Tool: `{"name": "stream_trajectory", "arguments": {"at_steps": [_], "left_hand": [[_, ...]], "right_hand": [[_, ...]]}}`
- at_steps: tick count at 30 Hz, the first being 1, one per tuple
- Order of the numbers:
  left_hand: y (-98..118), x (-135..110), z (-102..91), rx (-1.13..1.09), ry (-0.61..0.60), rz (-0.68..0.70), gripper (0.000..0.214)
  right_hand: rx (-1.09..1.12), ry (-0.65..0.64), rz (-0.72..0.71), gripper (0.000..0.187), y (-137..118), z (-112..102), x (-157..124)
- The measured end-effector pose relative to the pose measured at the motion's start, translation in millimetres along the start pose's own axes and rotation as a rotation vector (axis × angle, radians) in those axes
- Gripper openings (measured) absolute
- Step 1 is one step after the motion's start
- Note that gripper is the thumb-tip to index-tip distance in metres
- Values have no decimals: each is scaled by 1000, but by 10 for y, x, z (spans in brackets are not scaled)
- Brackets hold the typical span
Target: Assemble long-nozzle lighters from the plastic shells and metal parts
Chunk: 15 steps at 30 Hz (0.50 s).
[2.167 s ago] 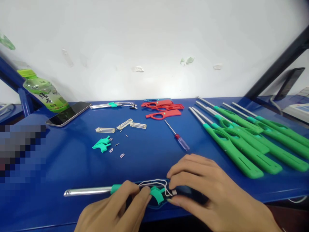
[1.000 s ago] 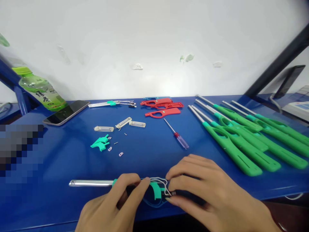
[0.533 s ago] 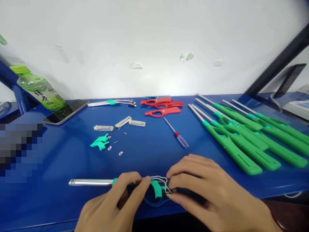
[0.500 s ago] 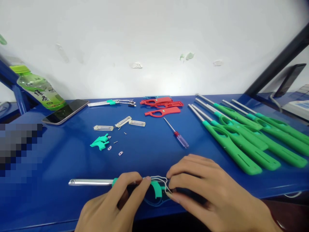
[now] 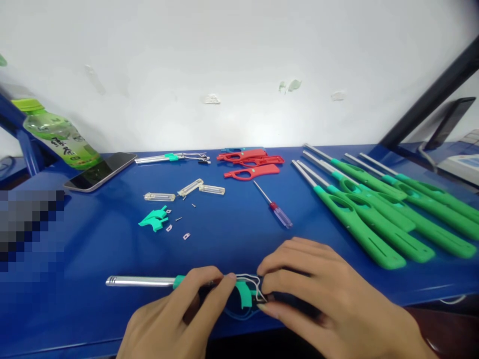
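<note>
At the table's front edge lies a long-nosed gas lighter (image 5: 140,281) with its casing open. Its metal tube points left, and a teal trigger (image 5: 244,295) sits in a dark blue half-shell. My left hand (image 5: 175,311) is closed around the middle, thumb and forefinger pinched where the white wires (image 5: 250,276) begin. On the right end, my right hand (image 5: 318,291) has its fingers bent over the shell, with the thumb by a small black part at the wire ends. My fingers hide much of the inside.
A screwdriver (image 5: 276,212) lies beyond my hands. Several green lighters (image 5: 361,224) are at right, red casing halves (image 5: 254,172) at the back. Clear fuel tanks (image 5: 159,197), teal triggers (image 5: 154,218) and small metal bits lie left. A phone (image 5: 101,172) and a bottle (image 5: 62,139) stand further left.
The trigger has shifted very slightly right and down between my hands, and the white wires have moved a little with it. Both hands keep nearly the same grip.
</note>
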State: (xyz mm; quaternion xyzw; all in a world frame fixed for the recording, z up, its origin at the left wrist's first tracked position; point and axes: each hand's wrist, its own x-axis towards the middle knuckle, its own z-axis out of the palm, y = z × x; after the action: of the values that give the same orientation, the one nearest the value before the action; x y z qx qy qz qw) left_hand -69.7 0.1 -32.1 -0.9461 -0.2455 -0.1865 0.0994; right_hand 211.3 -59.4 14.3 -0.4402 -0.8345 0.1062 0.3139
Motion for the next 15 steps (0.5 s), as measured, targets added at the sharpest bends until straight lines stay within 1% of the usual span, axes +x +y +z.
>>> {"name": "stream_trajectory", "arguments": {"at_steps": [4, 7, 11, 15], "left_hand": [[-12, -8, -7, -3, 25, 5, 64], [-16, 5, -34, -50, 30, -8, 56], [-6, 26, -54, -141, 43, -57, 49], [-1, 18, -41, -177, 61, -70, 51]], "right_hand": [[-35, 3, -4, 13, -3, 10, 3], [-34, 13, -10, 12, 1, 11, 3], [-33, 15, -15, 12, 5, 4, -2], [-34, 12, -16, 11, -4, -1, -5]]}}
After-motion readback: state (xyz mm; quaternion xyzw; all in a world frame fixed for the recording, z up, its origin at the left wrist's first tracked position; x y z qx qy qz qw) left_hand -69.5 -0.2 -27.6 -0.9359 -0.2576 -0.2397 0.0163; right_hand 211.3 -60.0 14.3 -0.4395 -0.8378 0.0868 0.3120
